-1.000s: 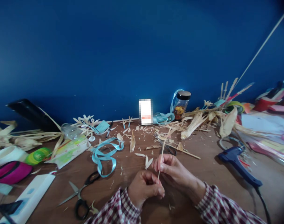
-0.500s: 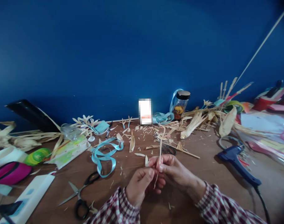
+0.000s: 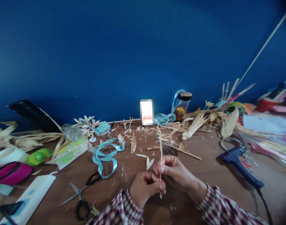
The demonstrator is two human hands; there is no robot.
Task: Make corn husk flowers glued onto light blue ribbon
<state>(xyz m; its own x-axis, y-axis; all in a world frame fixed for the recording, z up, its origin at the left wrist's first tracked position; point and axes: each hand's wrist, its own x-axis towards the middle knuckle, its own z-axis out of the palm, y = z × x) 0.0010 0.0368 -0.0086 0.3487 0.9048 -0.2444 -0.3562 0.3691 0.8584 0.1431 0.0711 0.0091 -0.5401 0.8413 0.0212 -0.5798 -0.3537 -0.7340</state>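
A thin, pale strip of dried corn husk stands nearly upright between my two hands. My right hand pinches it around the middle, between thumb and fingers. Lower down, my left hand is closed on the strip near its bottom end, which pokes out below the thumb. Just beyond my fingers lie small pointed husk pieces on the brown table. Black-handled scissors rest with their blades apart, left of my left hand. Loops of light blue ribbon lie further up on that side.
A blue glue gun with its cord lies at the right. Husk scraps, a husk bundle and a black-lidded jar line the blue wall. On the left are a white power strip and tape rolls.
My left hand has moved down along the husk strip to its lower end, and its thumb now presses there. My right hand stays near the same spot, still pinching the strip.
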